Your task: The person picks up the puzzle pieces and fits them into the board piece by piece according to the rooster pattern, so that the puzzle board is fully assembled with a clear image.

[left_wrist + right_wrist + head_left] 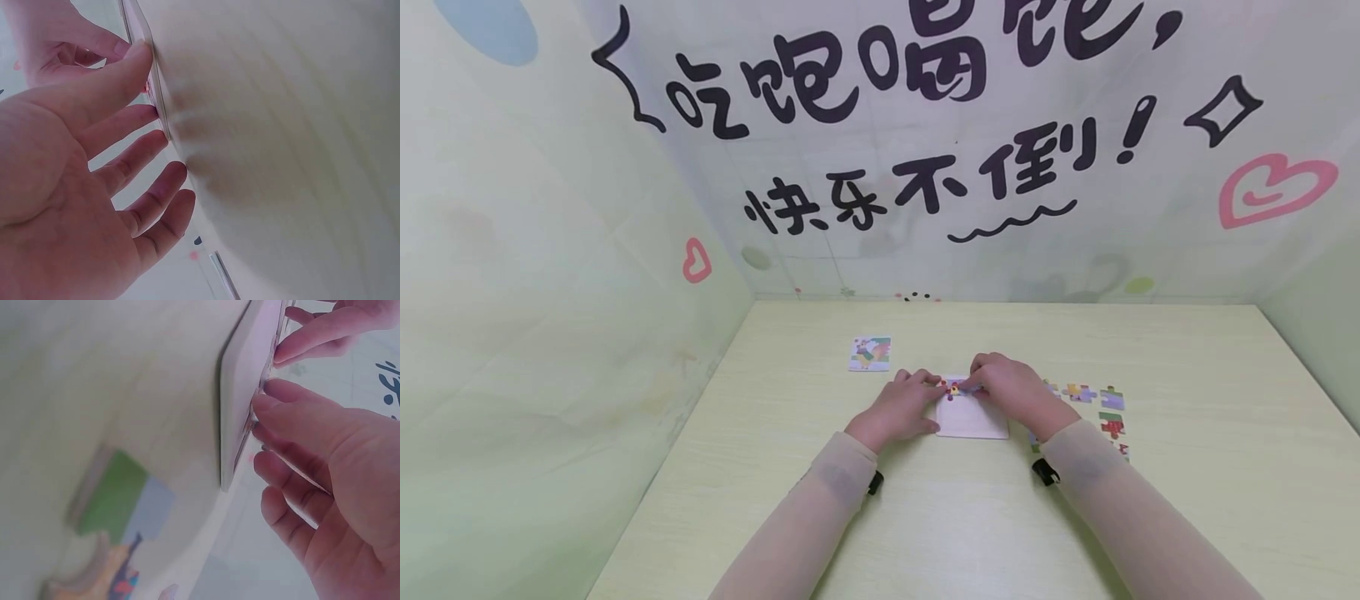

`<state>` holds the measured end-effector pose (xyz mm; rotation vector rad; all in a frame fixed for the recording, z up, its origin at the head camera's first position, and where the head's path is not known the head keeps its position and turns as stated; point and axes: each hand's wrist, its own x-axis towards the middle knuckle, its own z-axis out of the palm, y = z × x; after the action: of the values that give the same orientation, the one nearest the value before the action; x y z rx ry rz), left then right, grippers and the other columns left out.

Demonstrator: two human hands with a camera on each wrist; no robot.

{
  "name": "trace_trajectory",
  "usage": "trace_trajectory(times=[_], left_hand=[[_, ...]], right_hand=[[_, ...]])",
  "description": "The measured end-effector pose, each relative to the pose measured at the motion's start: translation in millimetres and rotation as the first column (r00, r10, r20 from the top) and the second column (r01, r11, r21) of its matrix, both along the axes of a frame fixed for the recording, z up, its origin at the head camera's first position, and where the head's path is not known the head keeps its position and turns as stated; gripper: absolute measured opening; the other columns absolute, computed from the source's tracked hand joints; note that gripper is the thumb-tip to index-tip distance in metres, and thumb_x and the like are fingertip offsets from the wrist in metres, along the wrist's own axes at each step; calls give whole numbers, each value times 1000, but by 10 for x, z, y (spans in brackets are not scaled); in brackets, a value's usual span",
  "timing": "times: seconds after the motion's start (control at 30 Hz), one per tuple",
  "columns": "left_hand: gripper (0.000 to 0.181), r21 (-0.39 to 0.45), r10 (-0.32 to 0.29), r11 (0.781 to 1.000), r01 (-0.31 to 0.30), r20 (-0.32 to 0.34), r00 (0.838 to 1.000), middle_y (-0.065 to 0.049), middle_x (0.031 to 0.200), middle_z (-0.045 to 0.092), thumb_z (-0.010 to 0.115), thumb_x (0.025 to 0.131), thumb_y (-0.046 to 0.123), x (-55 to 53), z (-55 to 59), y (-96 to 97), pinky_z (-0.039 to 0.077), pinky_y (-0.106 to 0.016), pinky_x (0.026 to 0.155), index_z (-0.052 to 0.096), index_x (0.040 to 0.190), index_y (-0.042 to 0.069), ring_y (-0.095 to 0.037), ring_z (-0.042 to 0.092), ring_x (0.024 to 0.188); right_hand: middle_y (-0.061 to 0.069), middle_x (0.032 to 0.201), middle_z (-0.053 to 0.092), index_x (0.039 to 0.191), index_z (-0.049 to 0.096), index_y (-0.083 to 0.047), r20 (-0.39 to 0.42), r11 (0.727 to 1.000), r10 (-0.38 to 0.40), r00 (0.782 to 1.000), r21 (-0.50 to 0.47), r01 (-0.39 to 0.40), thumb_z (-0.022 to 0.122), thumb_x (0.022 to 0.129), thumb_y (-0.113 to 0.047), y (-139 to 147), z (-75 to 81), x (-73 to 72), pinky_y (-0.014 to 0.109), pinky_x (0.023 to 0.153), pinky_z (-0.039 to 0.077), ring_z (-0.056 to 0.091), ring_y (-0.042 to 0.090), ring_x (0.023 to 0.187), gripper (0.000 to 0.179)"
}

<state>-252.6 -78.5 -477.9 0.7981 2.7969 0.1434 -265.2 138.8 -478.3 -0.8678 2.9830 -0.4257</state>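
Observation:
A small white puzzle tray lies flat on the table, with colourful puzzle pieces along its far left part. At the tray's left side, my left hand spreads its fairly straight fingers. Its thumb touches near the front left corner and its index fingertip reaches the pieces. My right hand comes over the far edge, thumb and index finger pinching a puzzle piece mostly hidden under them. In the right wrist view the tray is seen nearly edge-on, with both hands' fingertips at its far side.
Several loose puzzle pieces lie right of the tray, partly covered by my right forearm. A green and blue piece shows close up in the right wrist view. A square picture card lies at the back left. A printed wall borders the table.

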Motion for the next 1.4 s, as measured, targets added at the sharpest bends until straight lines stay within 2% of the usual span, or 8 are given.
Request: trace_trajectory(times=[0.3,0.4,0.53,0.7,0.97,1.4], left_hand=[[68,2,1,1000,-1,4,1000,1,158,48,78,92,37,3,10,6,47,-41,103,52,153,21,-27,46,129],[68,2,3,1000,-3,4,1000,2,159,47,78,92,37,3,7,7,47,-41,103,52,153,22,-27,46,129],[69,3,3,1000,-3,5,1000,2,159,47,78,92,37,5,3,10,46,-42,104,52,153,21,-27,46,131],[70,-5,4,1000,-4,0,1000,1,159,47,78,91,38,11,22,14,46,-43,107,51,154,21,-28,46,133],[70,9,17,1000,-18,12,1000,1,159,48,79,91,37,24,23,17,45,-44,109,52,153,20,-29,46,135],[70,-13,16,1000,-16,9,1000,2,159,47,79,91,38,12,17,24,44,-43,109,51,154,22,-28,45,135]], right_hand=[[-1,101,68,114,82,-21,27,1000,1,1000,-9,-1,78,91,-9,10,-3,-9,37,80,57,62,18,91,26],[0,105,70,113,82,-20,33,1000,0,999,-19,1,79,90,-9,16,-16,-12,40,84,58,64,21,96,25],[2,109,72,112,82,-18,48,998,-39,998,-37,41,81,89,-10,36,-18,19,45,90,58,67,24,104,25],[2,111,73,110,82,-19,49,995,-93,994,-43,95,81,89,-13,68,9,56,48,91,58,68,25,105,22],[5,117,72,113,81,-18,96,988,-151,984,-26,154,80,90,-19,140,46,126,51,94,56,66,29,110,22],[6,117,72,112,81,-17,49,983,-173,984,-61,175,80,91,-21,334,67,264,51,90,58,67,30,110,22]])
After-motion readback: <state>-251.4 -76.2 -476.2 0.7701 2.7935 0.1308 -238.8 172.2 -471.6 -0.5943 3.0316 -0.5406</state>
